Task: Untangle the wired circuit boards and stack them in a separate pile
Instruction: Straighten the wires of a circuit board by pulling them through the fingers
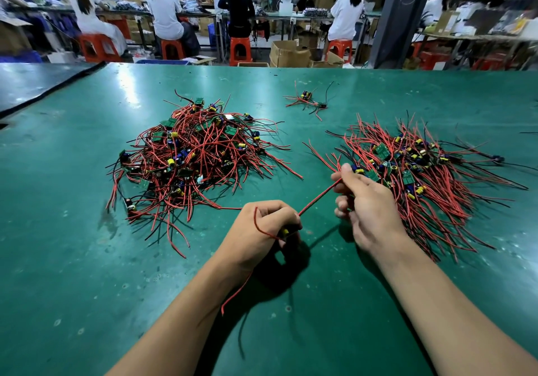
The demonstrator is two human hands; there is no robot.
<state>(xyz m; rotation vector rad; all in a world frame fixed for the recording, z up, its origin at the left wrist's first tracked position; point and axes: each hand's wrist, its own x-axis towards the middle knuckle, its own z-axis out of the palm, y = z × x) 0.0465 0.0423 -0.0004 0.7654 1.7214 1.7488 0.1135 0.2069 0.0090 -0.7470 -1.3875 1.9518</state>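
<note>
A tangled heap of small green circuit boards (192, 154) with red and black wires lies on the green table (72, 259), left of centre. On the right spreads a second pile of boards (413, 171), its wires fanned out more in line. My left hand (262, 230) grips one small board with a yellow part; its red wires loop over the hand and hang down past the wrist. A red wire (317, 198) stretches taut from that hand up to my right hand (366, 201), which pinches it at the near edge of the right pile.
A small cluster of two or three wired boards (308, 101) lies farther back in the middle. A black mat edge (52, 90) crosses the table's far left. Beyond the table, several people sit on red stools (240, 50) at benches, among cardboard boxes (288, 53).
</note>
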